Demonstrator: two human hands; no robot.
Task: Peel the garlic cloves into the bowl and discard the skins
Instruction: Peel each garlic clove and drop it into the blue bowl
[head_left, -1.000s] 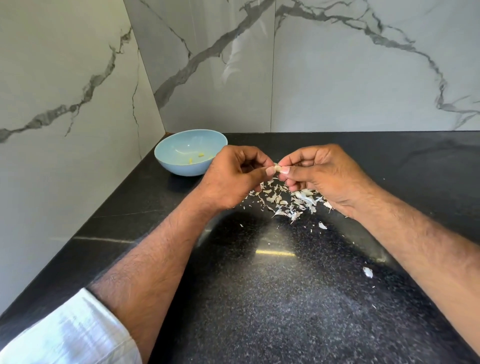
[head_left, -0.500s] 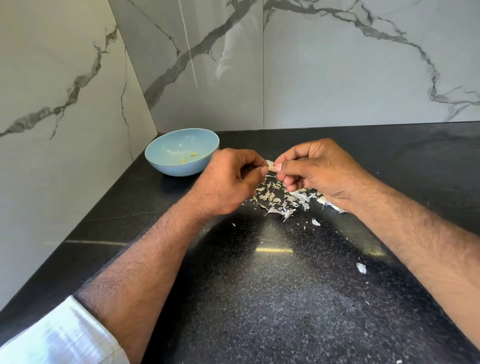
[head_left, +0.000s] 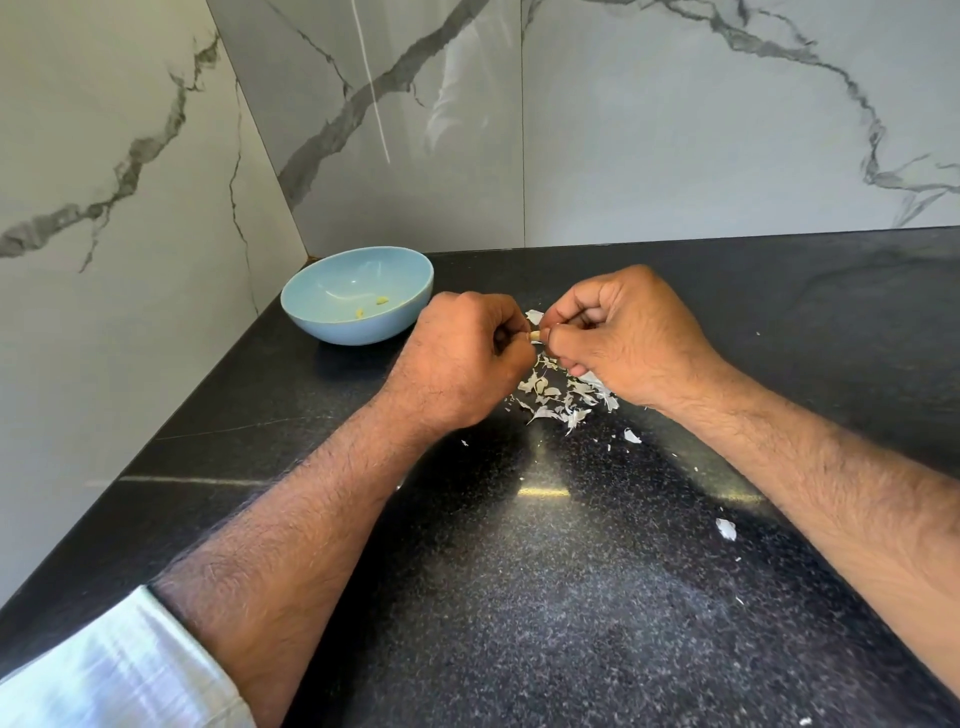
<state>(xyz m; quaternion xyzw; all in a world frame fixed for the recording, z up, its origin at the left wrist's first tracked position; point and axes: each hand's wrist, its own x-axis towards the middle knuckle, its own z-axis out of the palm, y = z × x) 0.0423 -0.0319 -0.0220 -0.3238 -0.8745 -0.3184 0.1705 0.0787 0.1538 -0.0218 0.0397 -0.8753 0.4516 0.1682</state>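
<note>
A small pale garlic clove (head_left: 535, 336) is pinched between my left hand (head_left: 462, 358) and my right hand (head_left: 623, 332), just above the black counter. Both hands have their fingers curled round it, and most of the clove is hidden by them. A piece of white skin (head_left: 534, 316) sticks up behind the clove. Under the hands lies a pile of white garlic skins (head_left: 561, 397). The light blue bowl (head_left: 311, 317) stands to the left of my left hand and holds two small peeled pieces (head_left: 382, 300).
The black speckled counter (head_left: 519, 597) runs into a corner of white marble walls (head_left: 130, 182) at left and behind. Stray skin flakes (head_left: 725, 529) lie on the counter to the right, near my right forearm.
Both hands have turned knuckles-up and closed tighter round the clove. The view has tilted slightly, so bowl and hands sit a little differently in the frame.
</note>
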